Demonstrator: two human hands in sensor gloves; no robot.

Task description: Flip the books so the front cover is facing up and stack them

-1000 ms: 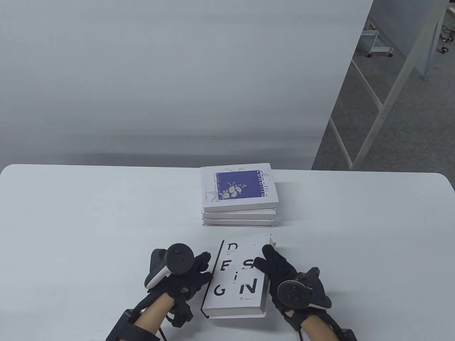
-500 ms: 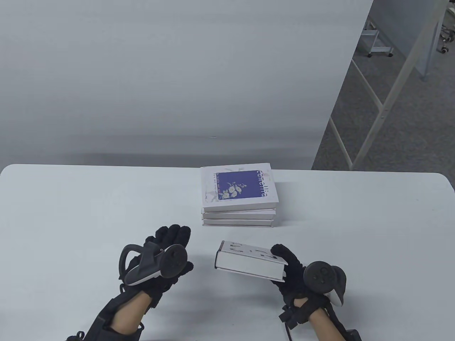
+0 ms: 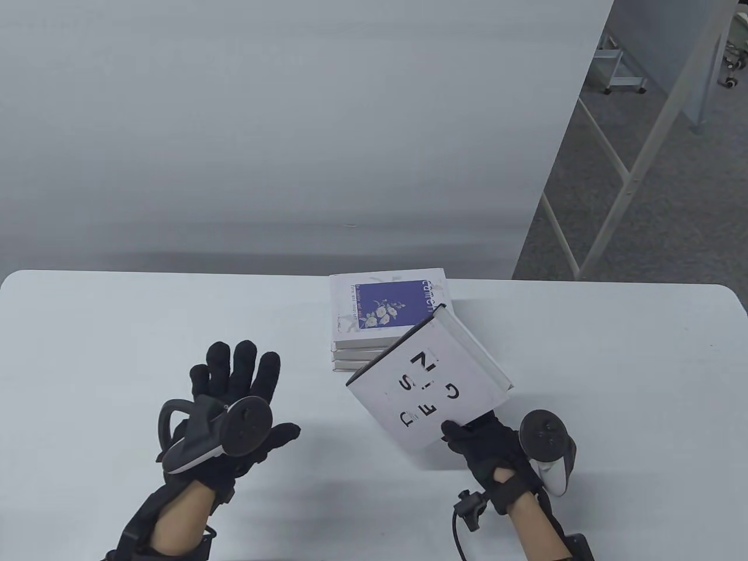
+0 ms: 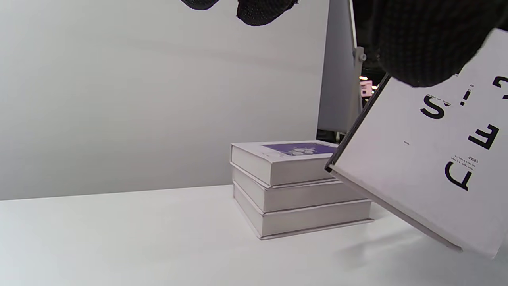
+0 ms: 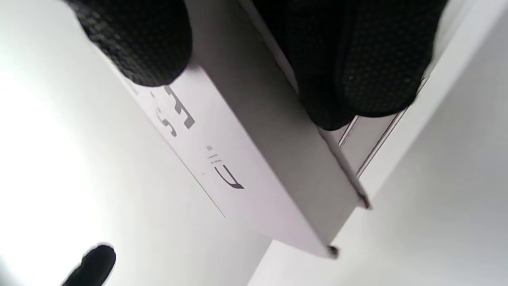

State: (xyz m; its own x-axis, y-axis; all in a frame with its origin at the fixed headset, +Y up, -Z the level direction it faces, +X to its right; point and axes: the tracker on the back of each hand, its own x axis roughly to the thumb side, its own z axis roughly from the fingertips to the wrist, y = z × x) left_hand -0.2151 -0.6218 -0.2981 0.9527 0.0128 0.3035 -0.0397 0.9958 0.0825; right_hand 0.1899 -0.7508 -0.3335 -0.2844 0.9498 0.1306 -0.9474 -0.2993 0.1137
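Note:
My right hand (image 3: 488,447) grips the white DESIGN book (image 3: 429,377) by its near edge, thumb on the printed cover, and holds it tilted in the air, front cover towards me. Its far corner overlaps the stack of three books (image 3: 391,318) in the table view. The stack's top book has a purple flower cover facing up (image 4: 299,149). The DESIGN book also shows in the left wrist view (image 4: 432,159) and the right wrist view (image 5: 254,159). My left hand (image 3: 234,388) is open and empty, fingers spread, left of the book.
The white table (image 3: 117,327) has its far edge against a pale wall. Its right edge (image 3: 737,315) borders grey carpet and metal frame legs (image 3: 619,169).
My right hand has lifted the DESIGN book off the table, turned it and carried it towards the stack. My left hand let go, moved left and opened flat.

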